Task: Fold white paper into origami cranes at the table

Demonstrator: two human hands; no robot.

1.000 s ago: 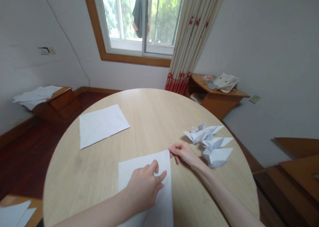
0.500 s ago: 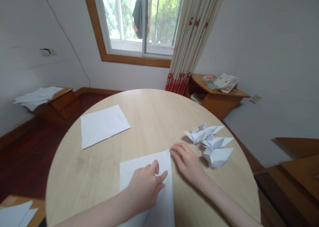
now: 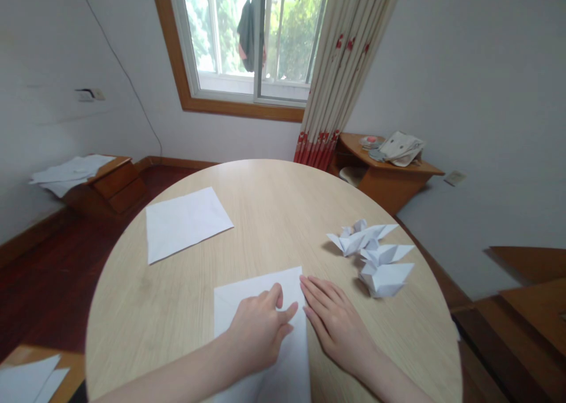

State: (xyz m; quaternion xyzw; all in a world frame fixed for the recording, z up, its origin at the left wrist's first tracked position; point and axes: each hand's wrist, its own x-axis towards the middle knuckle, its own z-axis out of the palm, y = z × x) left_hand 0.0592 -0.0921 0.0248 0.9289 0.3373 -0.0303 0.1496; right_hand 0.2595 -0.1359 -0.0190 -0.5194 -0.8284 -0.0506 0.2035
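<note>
A white sheet of paper [image 3: 294,356] lies at the table's near side, with a faint crease by its upper left corner. My left hand [image 3: 263,326] rests on top of it, fingers bent and apart, pressing down without gripping. Along the paper's right edge lies my right hand [image 3: 333,323], its fingers stretched out and fingertips at the edge below the upper right corner. The sheet's lower part is partly covered by my left hand and forearm and runs out of view at the bottom.
Several folded white paper figures [image 3: 382,261] stand to the right on the round wooden table [image 3: 274,214]. Another white sheet [image 3: 188,223] lies at the left. More paper [image 3: 29,382] is on a surface at lower left. Beyond are a window and curtain [image 3: 340,67].
My right hand has slid down the paper's right edge from the upper right corner, and its fingers now lie flatter. My left hand stays in place on the sheet.
</note>
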